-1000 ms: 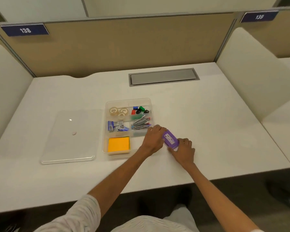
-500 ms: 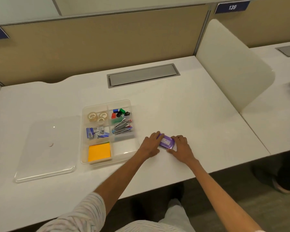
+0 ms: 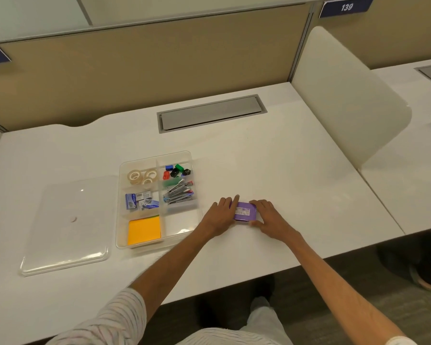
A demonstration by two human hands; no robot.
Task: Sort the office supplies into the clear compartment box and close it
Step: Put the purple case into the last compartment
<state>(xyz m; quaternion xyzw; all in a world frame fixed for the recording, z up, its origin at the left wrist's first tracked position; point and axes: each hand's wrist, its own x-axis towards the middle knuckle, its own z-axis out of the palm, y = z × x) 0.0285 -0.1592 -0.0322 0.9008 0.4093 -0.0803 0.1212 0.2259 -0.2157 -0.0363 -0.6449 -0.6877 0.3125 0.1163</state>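
Both hands grasp a purple box (image 3: 245, 211) on a white desk (image 3: 284, 170). The left hand (image 3: 220, 215) and right hand (image 3: 268, 217) flank it, beside an open clear organizer (image 3: 157, 155).

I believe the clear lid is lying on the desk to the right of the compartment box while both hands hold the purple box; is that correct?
Not quite. The head view shows the clear lid lying to the left of the compartment box, not the right. The rest holds: the left hand and right hand hold the purple box on the desk.

lid (image 3: 67, 225) left of compartment box (image 3: 157, 155) | small box (image 3: 245, 212) right of it, on desk (image 3: 271, 158)
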